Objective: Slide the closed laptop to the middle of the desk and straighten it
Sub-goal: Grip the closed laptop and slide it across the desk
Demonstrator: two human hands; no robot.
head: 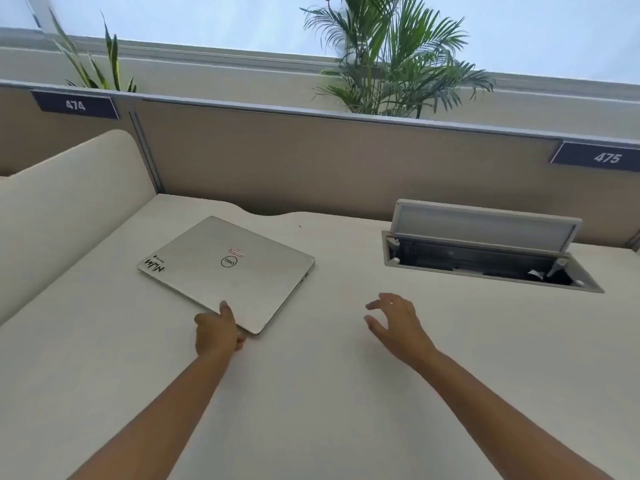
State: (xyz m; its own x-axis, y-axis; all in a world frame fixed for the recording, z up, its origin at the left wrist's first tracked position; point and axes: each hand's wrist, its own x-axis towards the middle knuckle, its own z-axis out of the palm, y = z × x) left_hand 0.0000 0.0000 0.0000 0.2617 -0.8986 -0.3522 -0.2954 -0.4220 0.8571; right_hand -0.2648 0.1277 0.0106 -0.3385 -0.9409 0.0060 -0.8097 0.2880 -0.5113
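Note:
A closed silver laptop (230, 270) with a round logo and stickers lies on the white desk (311, 393), left of centre and turned at an angle. My left hand (216, 332) grips its near corner, thumb on the lid and fingers under the edge. Over the bare desk to the right of the laptop hovers my right hand (396, 323), fingers spread and curled, holding nothing and apart from the laptop.
An open cable hatch (485, 258) with its lid raised sits in the desk at the back right. A beige partition (329, 161) with number plates runs along the back. A cream side divider (69, 202) stands at the left. Plants rise behind the partition.

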